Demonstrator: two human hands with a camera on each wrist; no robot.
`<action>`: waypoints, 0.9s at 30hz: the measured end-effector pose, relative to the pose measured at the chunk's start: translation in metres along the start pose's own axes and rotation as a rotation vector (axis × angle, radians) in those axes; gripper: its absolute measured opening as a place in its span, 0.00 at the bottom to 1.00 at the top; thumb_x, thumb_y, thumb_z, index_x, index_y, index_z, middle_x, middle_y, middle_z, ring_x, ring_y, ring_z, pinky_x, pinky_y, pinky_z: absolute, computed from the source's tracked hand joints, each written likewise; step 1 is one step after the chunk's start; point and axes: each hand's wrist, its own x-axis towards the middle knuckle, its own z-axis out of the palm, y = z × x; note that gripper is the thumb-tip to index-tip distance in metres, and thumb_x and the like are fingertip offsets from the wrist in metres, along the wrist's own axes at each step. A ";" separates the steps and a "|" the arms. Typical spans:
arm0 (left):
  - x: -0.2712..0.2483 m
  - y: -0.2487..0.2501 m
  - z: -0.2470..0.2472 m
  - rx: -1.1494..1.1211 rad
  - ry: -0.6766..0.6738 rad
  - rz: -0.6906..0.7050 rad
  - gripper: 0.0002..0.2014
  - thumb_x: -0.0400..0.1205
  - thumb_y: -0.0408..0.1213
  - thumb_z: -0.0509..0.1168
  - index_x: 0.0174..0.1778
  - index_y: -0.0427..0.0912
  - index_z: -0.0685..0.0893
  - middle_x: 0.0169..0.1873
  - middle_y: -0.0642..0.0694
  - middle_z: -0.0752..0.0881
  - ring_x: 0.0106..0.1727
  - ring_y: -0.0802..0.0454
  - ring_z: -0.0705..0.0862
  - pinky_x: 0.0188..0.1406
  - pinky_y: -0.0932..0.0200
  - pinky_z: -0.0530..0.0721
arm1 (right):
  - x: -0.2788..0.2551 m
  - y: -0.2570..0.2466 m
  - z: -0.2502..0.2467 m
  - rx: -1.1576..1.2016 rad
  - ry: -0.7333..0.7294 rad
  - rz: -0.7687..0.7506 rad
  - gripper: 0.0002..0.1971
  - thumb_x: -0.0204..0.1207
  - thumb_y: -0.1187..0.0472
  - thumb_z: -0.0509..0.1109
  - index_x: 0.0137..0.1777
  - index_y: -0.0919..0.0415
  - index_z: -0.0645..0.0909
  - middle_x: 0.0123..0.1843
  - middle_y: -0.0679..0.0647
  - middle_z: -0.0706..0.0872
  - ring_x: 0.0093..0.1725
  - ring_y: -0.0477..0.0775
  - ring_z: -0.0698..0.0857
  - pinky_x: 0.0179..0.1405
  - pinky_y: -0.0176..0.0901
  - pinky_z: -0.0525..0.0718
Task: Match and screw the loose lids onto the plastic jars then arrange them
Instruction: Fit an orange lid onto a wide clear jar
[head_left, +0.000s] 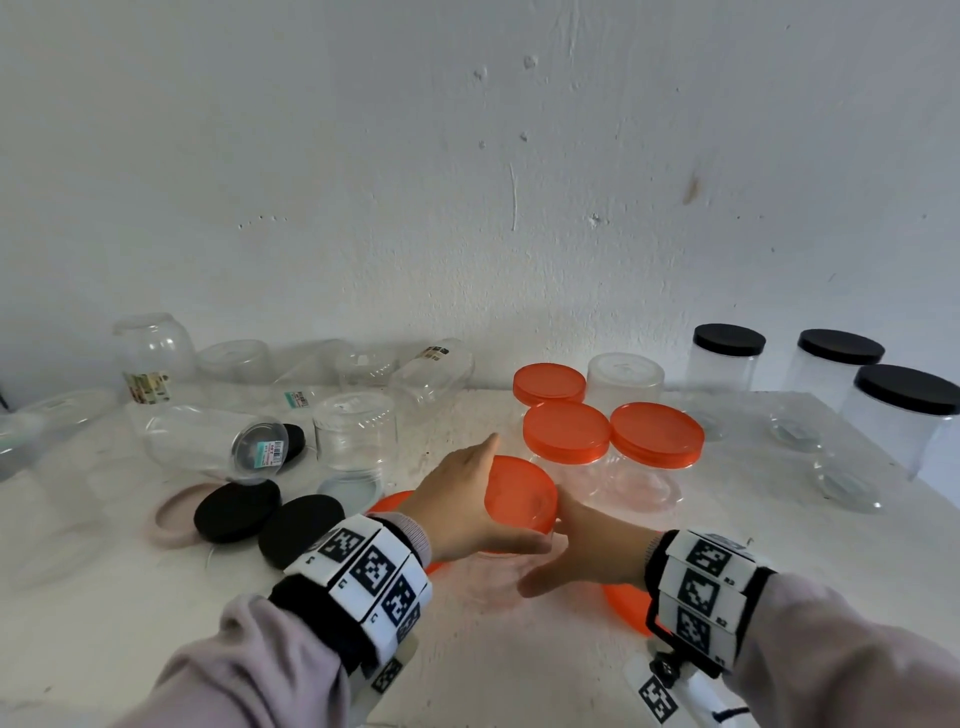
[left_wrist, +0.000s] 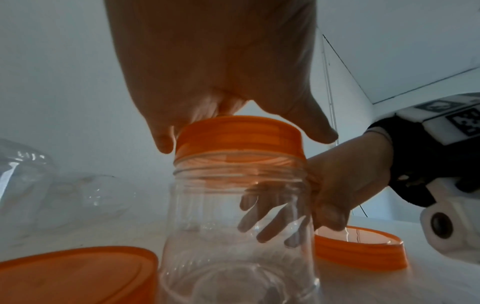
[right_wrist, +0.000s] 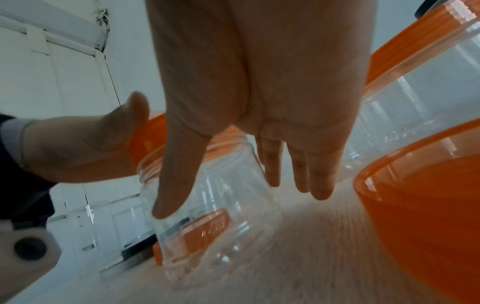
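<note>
A clear plastic jar stands upright near the middle front of the white table. An orange lid sits on its threaded neck. My left hand lies over the lid and grips its rim between thumb and fingers, as the left wrist view shows on the orange lid. My right hand wraps the jar body from the right. Its fingers show through the clear jar. In the right wrist view its thumb presses the jar.
Loose orange lids lie on the table left and right of the jar. Orange-lidded jars stand just behind, black-lidded jars at the back right. Black lids, a pink lid and several open clear jars crowd the left.
</note>
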 end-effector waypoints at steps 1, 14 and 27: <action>-0.001 -0.003 0.000 -0.042 0.004 0.006 0.64 0.62 0.67 0.74 0.83 0.50 0.38 0.84 0.51 0.48 0.83 0.52 0.51 0.80 0.51 0.56 | -0.001 0.000 -0.003 -0.008 -0.009 0.014 0.54 0.60 0.51 0.85 0.80 0.52 0.52 0.73 0.46 0.72 0.69 0.47 0.71 0.67 0.42 0.72; -0.008 -0.048 0.018 -0.449 -0.064 -0.105 0.57 0.61 0.42 0.84 0.81 0.50 0.54 0.65 0.56 0.77 0.67 0.55 0.77 0.71 0.51 0.76 | 0.009 -0.064 -0.034 -0.366 -0.094 -0.066 0.53 0.62 0.37 0.79 0.81 0.44 0.51 0.80 0.46 0.60 0.76 0.52 0.67 0.69 0.44 0.69; -0.006 -0.056 0.020 -0.474 -0.065 -0.077 0.48 0.63 0.41 0.83 0.77 0.50 0.64 0.65 0.54 0.80 0.67 0.55 0.79 0.71 0.53 0.75 | 0.026 -0.090 -0.031 -0.681 -0.196 0.028 0.52 0.57 0.35 0.79 0.80 0.35 0.53 0.76 0.47 0.63 0.74 0.58 0.68 0.62 0.53 0.74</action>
